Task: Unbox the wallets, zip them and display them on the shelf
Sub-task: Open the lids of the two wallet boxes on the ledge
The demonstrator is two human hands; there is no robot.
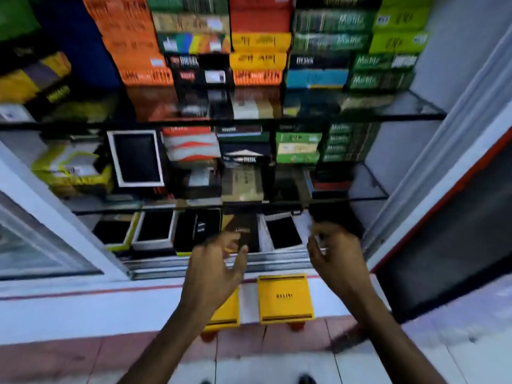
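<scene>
My left hand [214,268] hovers in front of the lowest shelf with its fingers spread and nothing in it. Over to the right, my right hand [336,252] is raised at the shelf's right end, fingers curled and blurred; whether it pinches something is unclear. A yellow wallet box [285,299] lies on the white ledge between my hands. A second yellow box [225,311] sits partly under my left wrist. Dark wallets in open boxes [155,230] line the lowest shelf, with another open white box [282,231] near my right hand.
Glass shelves [249,119] above carry stacks of orange, green, yellow and black boxes. An upright white box with a dark wallet [135,157] stands on the middle shelf. A white frame [55,217] borders the left, a wall and red-edged door [443,203] the right.
</scene>
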